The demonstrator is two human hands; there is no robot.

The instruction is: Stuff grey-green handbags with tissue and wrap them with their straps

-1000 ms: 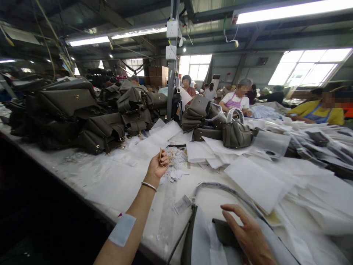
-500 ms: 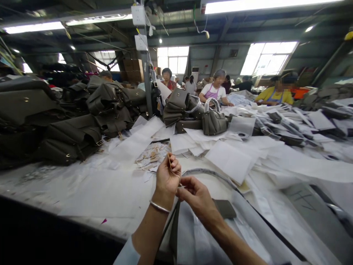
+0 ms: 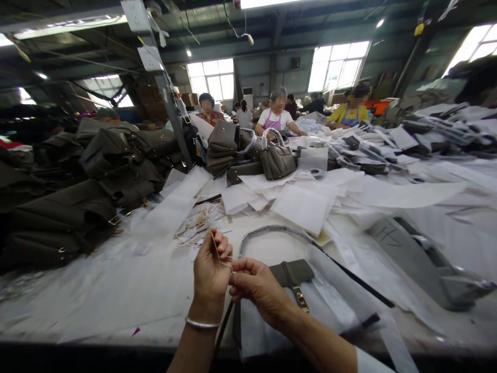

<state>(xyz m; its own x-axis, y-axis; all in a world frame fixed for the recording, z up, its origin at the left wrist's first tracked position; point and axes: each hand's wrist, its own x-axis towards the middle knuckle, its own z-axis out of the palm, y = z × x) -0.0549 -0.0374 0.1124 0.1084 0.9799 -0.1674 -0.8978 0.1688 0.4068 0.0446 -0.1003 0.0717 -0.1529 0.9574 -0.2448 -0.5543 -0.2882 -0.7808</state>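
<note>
My left hand (image 3: 212,269), palm up with curled fingers, holds a thin tan tag (image 3: 214,244) seen edge-on, with a pale string looped by the fingers. My right hand (image 3: 258,285) pinches the string (image 3: 230,265) just beside it. Both hands are above the near part of the table. Behind my right hand lies a bag wrapped in pale sheeting, with a dark green-grey flap (image 3: 293,272) and a gold clasp (image 3: 300,299). Its wrapped handle (image 3: 277,229) arches on the table beyond the hands.
Dark bags (image 3: 58,220) are heaped at the left, with more (image 3: 277,159) by a post (image 3: 171,111). White sheets (image 3: 305,204) and a pile of small tags (image 3: 200,223) lie ahead. A grey bag (image 3: 417,264) rests at right. Several people work across the table.
The view has swung right, so the surroundings sit further left. More of the wrapped bag, its flap and clasp now shows. Both hands keep almost the same grip on the tag and string.
</note>
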